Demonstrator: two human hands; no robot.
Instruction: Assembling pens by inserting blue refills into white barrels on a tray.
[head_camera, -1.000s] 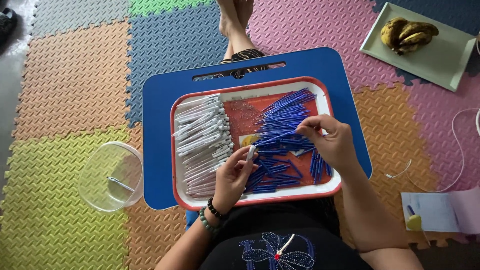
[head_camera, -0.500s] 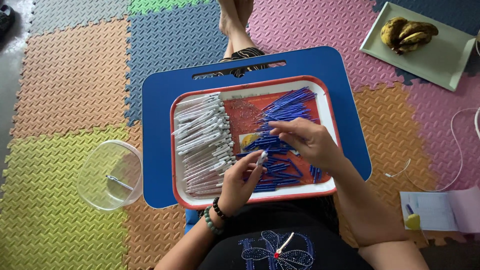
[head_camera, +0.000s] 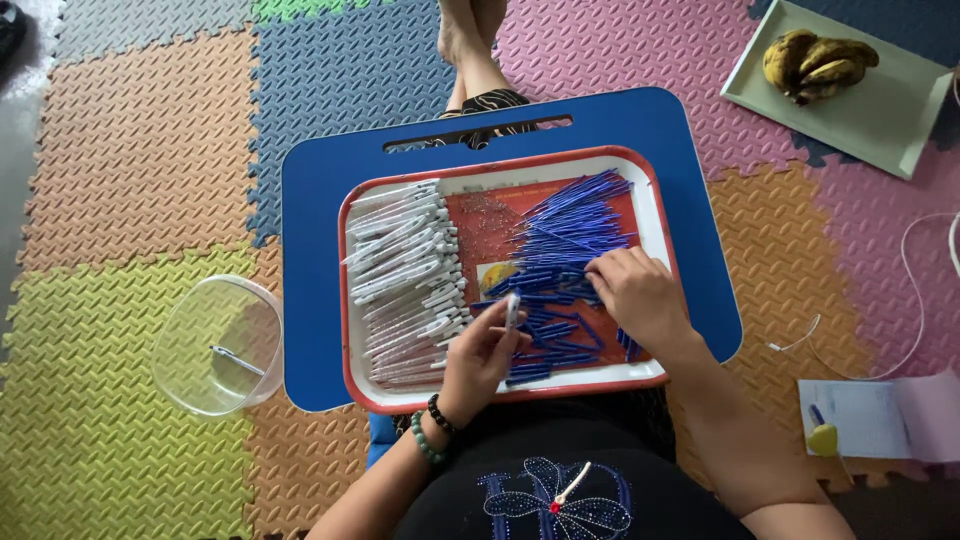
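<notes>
left hand (head_camera: 480, 355): pinched shut on one clear pen barrel (head_camera: 511, 311), holding it tip up, a bit tilted.
right hand (head_camera: 635, 295): fingers bent down onto the blue refills (head_camera: 565, 235); I cannot tell if they grip one.
blue refills: a pile on the right side of the tray (head_camera: 655, 215), right under the right hand.
long way: the refills mostly point up and to the right.
nearer hand: the right one; the left is just beside the pile.
white pens (head_camera: 405, 270): rows on the tray's left side.
bowl (head_camera: 215, 345): on the mat, well apart.
</notes>
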